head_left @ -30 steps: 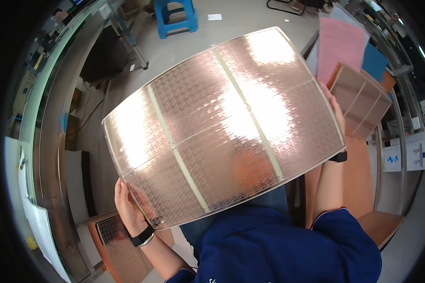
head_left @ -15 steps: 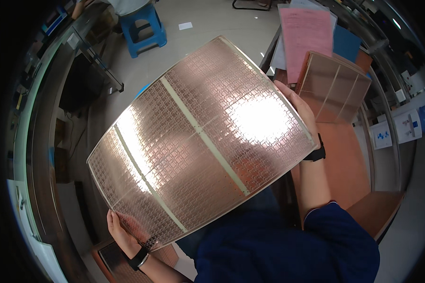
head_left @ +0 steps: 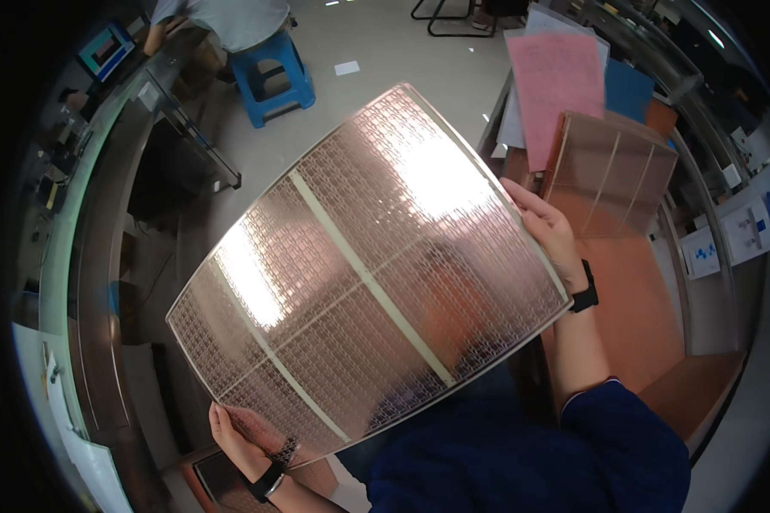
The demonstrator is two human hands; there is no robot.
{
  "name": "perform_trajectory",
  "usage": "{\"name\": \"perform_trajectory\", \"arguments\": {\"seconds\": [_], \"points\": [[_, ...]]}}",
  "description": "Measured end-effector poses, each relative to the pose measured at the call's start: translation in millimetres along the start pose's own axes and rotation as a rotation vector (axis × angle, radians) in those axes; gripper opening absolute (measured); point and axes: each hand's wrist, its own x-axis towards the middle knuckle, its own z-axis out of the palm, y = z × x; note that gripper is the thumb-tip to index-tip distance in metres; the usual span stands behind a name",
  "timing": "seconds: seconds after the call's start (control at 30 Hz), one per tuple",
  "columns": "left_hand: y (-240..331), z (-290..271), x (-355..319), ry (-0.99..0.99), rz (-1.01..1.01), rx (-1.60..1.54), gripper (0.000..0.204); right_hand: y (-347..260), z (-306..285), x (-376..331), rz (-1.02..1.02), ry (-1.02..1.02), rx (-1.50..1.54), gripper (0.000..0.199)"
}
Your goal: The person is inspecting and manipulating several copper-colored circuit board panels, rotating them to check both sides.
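A large copper-coloured circuit board panel [head_left: 334, 316], etched with a dense repeating pattern and crossed by pale green strips, is held up tilted in front of me. My left hand [head_left: 238, 445] grips its lower left edge, fingertips showing at the side. On the right edge, my right hand [head_left: 549, 229] is closed, fingers along the rim and partly behind the panel. Bright light reflects off two areas of the copper. Each wrist wears a black band. The panel hides most of what lies beneath it.
On my right, similar copper panels [head_left: 612, 171] lean on an orange-brown board surface [head_left: 629, 291], beside a pink sheet [head_left: 560, 94]. Another panel stack [head_left: 222, 483] is at lower left. A person [head_left: 239, 21] sits on a blue stool [head_left: 274, 81] near a long bench [head_left: 103, 282].
The panel and both hands sit slightly lower and farther right in view. The panel's tilt has shifted, moving the glare. The surroundings have also shifted with my head.
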Motion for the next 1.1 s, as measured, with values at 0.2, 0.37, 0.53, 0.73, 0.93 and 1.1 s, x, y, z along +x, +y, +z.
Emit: {"name": "perform_trajectory", "arguments": {"seconds": [0.2,0.37,0.53,0.73,0.93,1.1], "points": [[15,-1,-8,0.023,0.097,-0.15,0.02,-6,-2,-11,0.011,-0.08,-0.171,0.047],[9,-24,0,-0.091,0.094,-0.215,0.029,-11,1,-15,0.003,-0.064,-0.187,0.039],[58,4,-17,0.054,0.247,-0.332,0.019,-12,-9,-9,-0.158,-0.057,-0.313,0.035],[40,-21,31,-0.046,0.354,-0.427,0.035,7,-10,21,-0.287,-0.229,0.267,0.032],[104,76,-37,-0.206,-0.01,-0.836,0.054,34,-24,9,0.031,-0.154,0.63,0.024],[66,45,-32,-0.369,-0.047,-0.552,0.053,5,20,-8,0.213,0.132,0.381,0.024]]}}
